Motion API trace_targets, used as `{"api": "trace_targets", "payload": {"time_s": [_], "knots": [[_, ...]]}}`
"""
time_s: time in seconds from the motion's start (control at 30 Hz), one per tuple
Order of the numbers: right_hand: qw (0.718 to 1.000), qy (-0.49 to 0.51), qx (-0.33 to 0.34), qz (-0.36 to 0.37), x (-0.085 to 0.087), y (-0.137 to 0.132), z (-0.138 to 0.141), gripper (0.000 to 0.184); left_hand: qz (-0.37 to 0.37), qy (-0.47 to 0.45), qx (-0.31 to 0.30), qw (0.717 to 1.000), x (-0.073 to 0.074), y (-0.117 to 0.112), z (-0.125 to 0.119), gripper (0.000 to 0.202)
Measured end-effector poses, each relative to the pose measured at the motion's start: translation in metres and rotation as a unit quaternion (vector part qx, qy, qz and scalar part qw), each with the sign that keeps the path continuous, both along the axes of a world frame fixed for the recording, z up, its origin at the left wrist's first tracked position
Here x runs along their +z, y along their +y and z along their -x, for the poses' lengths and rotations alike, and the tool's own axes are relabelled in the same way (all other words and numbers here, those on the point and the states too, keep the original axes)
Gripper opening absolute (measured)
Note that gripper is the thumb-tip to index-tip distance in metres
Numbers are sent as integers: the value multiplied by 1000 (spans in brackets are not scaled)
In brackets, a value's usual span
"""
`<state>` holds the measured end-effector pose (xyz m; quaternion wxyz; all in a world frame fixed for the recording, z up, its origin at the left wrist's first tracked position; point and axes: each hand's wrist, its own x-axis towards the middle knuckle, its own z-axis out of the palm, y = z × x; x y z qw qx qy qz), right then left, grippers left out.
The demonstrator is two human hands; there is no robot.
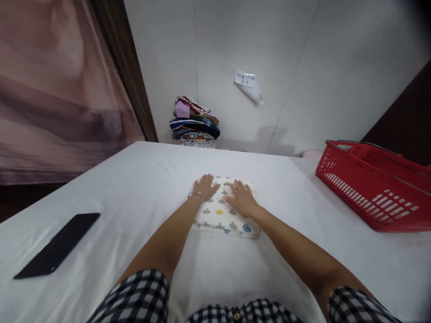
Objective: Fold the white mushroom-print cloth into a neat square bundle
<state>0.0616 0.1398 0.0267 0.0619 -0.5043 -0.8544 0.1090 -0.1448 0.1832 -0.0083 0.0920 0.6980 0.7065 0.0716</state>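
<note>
A folded white cloth with small coloured prints (222,217) lies in the middle of a white-covered table (134,193). My left hand (205,186) rests flat on the cloth's far left corner, fingers stretched out; a thin bracelet is on that wrist. My right hand (240,199) lies flat on the cloth's far right part, fingers spread. Neither hand grips anything.
A red plastic basket (373,188) stands on the table at the right. A black phone (59,244) lies near the left edge. A stack of folded clothes (195,123) sits by the white wall beyond the table. A brownish curtain hangs at the left.
</note>
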Motion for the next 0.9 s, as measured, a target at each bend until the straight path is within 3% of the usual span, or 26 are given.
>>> {"api": "trace_targets", "payload": {"time_s": [0.1,0.2,0.3,0.43,0.5,0.6,0.77,0.9], "knots": [[993,6,116,-25,-15,-49,-2,73,1,12,-1,1000,0,1,0,72],[986,8,134,-97,-35,-76,-3,77,11,16,-1,1000,8,3,-3,72],[983,8,128,-129,-43,-78,-4,76,33,18,11,999,22,-2,-9,71],[982,10,125,-141,-41,-74,-3,75,-3,32,-47,998,32,-37,-22,67],[982,12,125,-140,-40,-75,-2,75,-19,40,-103,994,29,-62,-26,62],[984,13,128,-123,-38,-76,0,75,-40,38,-128,990,19,-91,-28,58],[987,23,146,-56,-24,-74,-8,78,-36,35,-109,993,16,-98,-29,62],[993,23,107,-43,-15,-81,-36,65,-31,27,-110,993,18,-94,-30,65]]}}
